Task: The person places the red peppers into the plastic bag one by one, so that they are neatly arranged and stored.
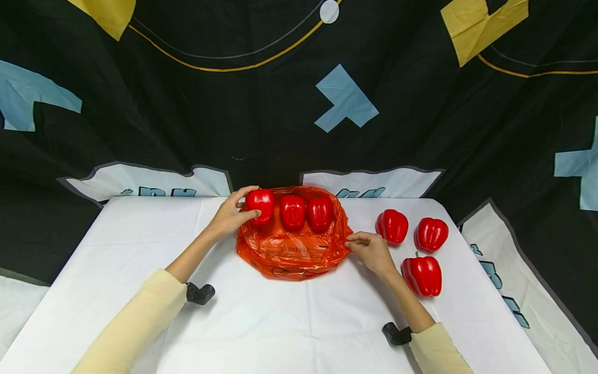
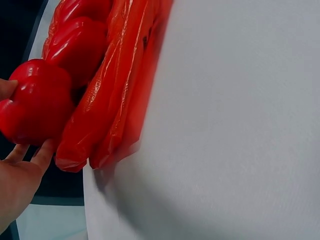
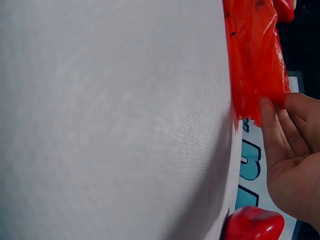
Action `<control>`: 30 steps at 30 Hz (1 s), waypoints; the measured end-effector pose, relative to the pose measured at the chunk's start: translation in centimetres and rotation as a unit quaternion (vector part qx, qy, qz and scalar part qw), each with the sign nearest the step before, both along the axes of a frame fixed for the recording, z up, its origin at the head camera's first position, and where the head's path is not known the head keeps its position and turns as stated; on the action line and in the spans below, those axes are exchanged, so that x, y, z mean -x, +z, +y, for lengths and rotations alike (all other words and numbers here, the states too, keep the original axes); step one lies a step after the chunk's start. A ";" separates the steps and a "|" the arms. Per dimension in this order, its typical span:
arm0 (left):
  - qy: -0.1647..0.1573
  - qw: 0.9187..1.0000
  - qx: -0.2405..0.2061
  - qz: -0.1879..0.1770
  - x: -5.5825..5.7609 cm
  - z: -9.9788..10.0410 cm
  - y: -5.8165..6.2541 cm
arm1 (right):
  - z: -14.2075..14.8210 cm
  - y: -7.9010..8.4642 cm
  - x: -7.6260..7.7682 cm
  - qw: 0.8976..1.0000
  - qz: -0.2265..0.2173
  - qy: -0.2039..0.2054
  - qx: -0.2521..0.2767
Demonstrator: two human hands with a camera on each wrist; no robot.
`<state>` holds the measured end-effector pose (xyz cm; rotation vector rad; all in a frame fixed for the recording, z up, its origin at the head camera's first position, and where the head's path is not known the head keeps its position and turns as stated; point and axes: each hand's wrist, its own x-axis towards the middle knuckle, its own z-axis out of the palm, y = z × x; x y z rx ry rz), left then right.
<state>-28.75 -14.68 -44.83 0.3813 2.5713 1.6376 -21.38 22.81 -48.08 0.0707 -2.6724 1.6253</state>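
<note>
An orange-red plastic bag (image 1: 289,265) lies spread on the white table, its mouth facing up. Two red bell peppers (image 1: 293,213) (image 1: 320,213) sit side by side in it. At the bag's left end my left hand (image 1: 230,214) holds another red bell pepper (image 1: 260,206) between thumb and fingers, over the bag's left rim. The left wrist view shows this bell pepper (image 2: 42,102) close beside the others. My right hand (image 1: 372,252) pinches the bag's right edge; in the right wrist view its thumb and fingertips (image 3: 267,102) grip the thin plastic (image 3: 252,60).
Three more red bell peppers (image 1: 392,227) (image 1: 431,235) (image 1: 422,275) rest on the table (image 1: 261,327) to the right, near my right forearm. A black patterned cloth (image 1: 210,119) hangs behind the table. Each wrist carries a small black device (image 1: 200,294).
</note>
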 end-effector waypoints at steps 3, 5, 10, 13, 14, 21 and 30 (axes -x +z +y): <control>-0.001 1.000 -0.003 -0.005 0.1 0.3 -0.1 | 0.0 0.0 0.0 1.000 -0.001 -0.001 0.000; -0.003 1.000 -0.004 -0.007 0.1 0.4 -0.2 | 0.0 -0.1 0.0 1.000 -0.002 -0.001 0.000; -0.003 1.000 0.000 -0.008 0.3 0.8 -0.3 | 0.0 0.0 0.0 1.000 -0.003 -0.001 -0.002; -0.003 1.000 0.001 -0.009 0.4 1.0 -0.4 | 0.1 0.1 0.0 1.000 -0.002 0.000 -0.002; -0.003 1.000 0.001 -0.009 0.4 1.0 -0.4 | 0.1 0.1 0.0 1.000 -0.002 0.001 -0.002; -0.003 1.000 0.006 -0.008 0.5 1.3 -0.7 | 0.1 0.1 0.1 1.000 0.001 0.002 -0.004; -0.003 1.000 0.010 -0.018 0.6 1.7 -0.9 | 0.2 0.1 0.0 1.000 -0.002 0.001 -0.006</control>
